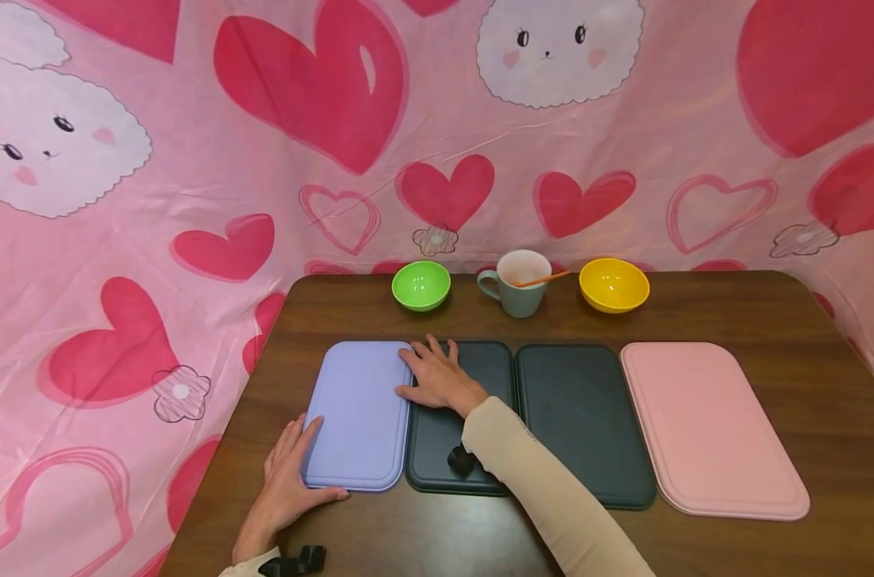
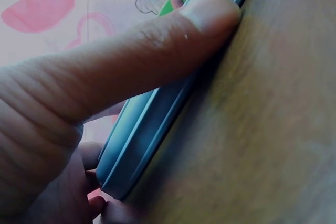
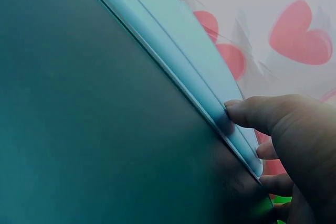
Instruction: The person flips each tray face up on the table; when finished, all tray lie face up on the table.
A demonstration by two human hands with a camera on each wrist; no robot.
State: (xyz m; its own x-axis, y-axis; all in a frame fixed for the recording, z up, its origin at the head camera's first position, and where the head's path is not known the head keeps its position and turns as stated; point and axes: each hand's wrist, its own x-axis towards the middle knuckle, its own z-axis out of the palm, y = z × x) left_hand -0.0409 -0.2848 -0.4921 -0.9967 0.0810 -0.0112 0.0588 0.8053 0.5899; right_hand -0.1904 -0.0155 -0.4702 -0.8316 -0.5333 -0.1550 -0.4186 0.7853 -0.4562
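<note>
A flat lavender board (image 1: 357,417) with rounded corners and a rimmed edge lies at the left of a row. My left hand (image 1: 287,473) is at its near left corner, the thumb along the near edge and the fingers at the left side. In the left wrist view the straight thumb (image 2: 157,51) lies across the board's edge (image 2: 152,124). My right hand (image 1: 440,377) reaches over the adjacent dark green board (image 1: 458,433), fingers spread. Its thumb and a fingertip touch the lavender board's right edge, and the other fingers reach the far edges. In the right wrist view the thumb (image 3: 262,111) rests on the lavender rim.
A second dark board (image 1: 581,425) and a pink board (image 1: 710,425) continue the row rightward. Behind stand a green bowl (image 1: 421,287), a mug (image 1: 521,296) holding an orange stick (image 1: 545,279), and a yellow bowl (image 1: 614,286). A heart-patterned cloth (image 1: 249,240) hangs behind the wooden table (image 1: 826,401).
</note>
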